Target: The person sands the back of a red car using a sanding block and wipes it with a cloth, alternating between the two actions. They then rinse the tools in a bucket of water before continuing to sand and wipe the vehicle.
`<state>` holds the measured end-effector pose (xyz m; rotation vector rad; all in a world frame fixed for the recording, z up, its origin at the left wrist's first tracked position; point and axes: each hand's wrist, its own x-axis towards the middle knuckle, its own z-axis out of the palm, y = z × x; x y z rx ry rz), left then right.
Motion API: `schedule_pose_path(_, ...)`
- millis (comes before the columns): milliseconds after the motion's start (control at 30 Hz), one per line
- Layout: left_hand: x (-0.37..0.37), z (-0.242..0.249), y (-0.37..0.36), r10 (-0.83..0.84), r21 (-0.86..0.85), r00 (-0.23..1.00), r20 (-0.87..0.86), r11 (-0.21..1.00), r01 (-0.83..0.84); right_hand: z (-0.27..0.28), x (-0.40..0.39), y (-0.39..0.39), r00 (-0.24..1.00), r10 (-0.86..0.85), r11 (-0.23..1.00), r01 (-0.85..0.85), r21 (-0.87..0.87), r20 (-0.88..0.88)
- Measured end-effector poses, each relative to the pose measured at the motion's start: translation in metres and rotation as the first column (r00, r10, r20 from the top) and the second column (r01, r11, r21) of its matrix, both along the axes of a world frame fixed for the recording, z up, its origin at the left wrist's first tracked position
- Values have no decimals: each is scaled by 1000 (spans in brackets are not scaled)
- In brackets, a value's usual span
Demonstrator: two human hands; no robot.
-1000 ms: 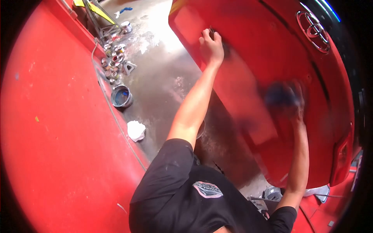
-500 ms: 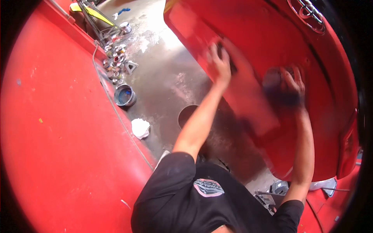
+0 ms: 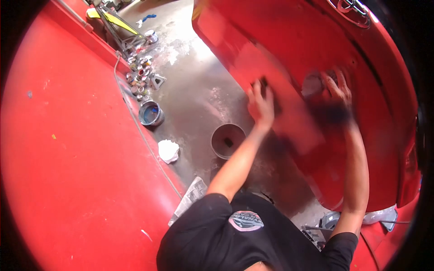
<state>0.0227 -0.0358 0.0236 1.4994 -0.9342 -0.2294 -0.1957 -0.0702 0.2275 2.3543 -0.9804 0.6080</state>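
Observation:
My left hand [image 3: 261, 106] is at the near edge of a red car panel [image 3: 316, 176], its fingers bent over a small dark pad [image 3: 264, 81] that shows only partly at the fingertips. Farther right, my right hand [image 3: 340, 88] lies on the same panel with its fingers stretched out and somewhat apart. Beside those fingers is a dull grey patch [image 3: 312, 85] on the red surface. Dark, blurred reflections spread across the panel below both hands. A chrome emblem [image 3: 350, 11] sits at the top right of the car.
A round bucket [image 3: 217, 151] stands on the floor below my left forearm, with a dark piece inside. Leftward are another bucket [image 3: 158, 118], a crumpled white cloth [image 3: 168, 151], and several cans [image 3: 141, 77]. A long red surface [image 3: 81, 171] borders the left side.
My left hand has come back towards me along the panel edge with the dark pad. The right hand stays near the grey patch. The view has shifted slightly, uncovering more of the bucket.

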Motion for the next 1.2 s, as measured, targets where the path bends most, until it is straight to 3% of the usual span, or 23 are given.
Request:
schedule_pose_path(67,1,4,6,-38,28,999,14,999,37,2,0,0,1000,-9,1000,9,-15,-14)
schedule_pose_path(133,28,5,-75,-21,-205,991,-132,979,-7,3,0,2,999,-22,1000,21,-19,-31)
schedule_pose_path(200,71,70,-112,-5,-72,980,-200,997,-10,5,0,4,999,-12,1000,11,-9,-42)
schedule_pose_path(300,65,67,-113,130,-79,983,-129,987,-141,11,9,14,999,-41,998,42,36,-10)
schedule_pose_path(333,50,37,-107,101,-259,993,-61,959,-113,13,9,14,999,-49,998,49,32,6)
schedule_pose_path(367,27,16,-80,59,-219,996,-62,973,-71,13,9,15,999,-54,997,53,51,4)
schedule_pose_path(400,6,19,-30,-17,-48,998,-55,999,15,12,9,14,998,-56,996,56,67,-2)
schedule_pose_path(467,-21,13,16,-84,-49,996,-34,995,82,6,4,7,998,-60,998,61,30,-21)
schedule_pose_path(533,0,33,-23,-83,-45,990,-113,996,78,7,-2,6,996,-65,998,65,-3,-57)
schedule_pose_path(600,44,59,-93,-74,-244,990,-117,969,44,12,3,11,998,-47,999,48,18,-40)
schedule_pose_path(667,72,110,-108,-60,71,986,-153,995,72,12,7,17,998,-62,997,63,51,-21)
schedule_pose_path(700,66,97,-105,-59,76,987,-150,995,71,11,8,16,997,-76,995,75,67,10)
schedule_pose_path(767,40,43,-92,-86,-280,990,-115,959,51,6,6,9,998,-50,998,49,38,23)
schedule_pose_path(800,17,12,-65,-23,-221,999,-37,975,14,4,4,5,999,-27,1000,27,5,26)
schedule_pose_path(833,-2,9,-16,-28,-26,999,22,999,29,2,3,3,999,-33,999,33,-2,36)
schedule_pose_path(867,-17,3,11,-11,-83,994,110,996,20,0,1,2,999,-32,999,32,-19,10)
schedule_pose_path(933,-8,-6,-9,-80,-73,996,27,994,82,2,-3,1,999,-35,998,34,-49,-26)
schedule_pose_path(1000,38,27,-76,-56,-121,996,-65,991,48,2,2,5,1000,-15,999,15,-32,12)
schedule_pose_path(1067,80,65,-115,-48,42,992,-113,998,53,2,3,7,1000,-16,1000,16,3,14)
schedule_pose_path(1200,52,20,-67,5,-19,999,-48,1000,-6,3,6,6,997,-30,996,24,86,74)
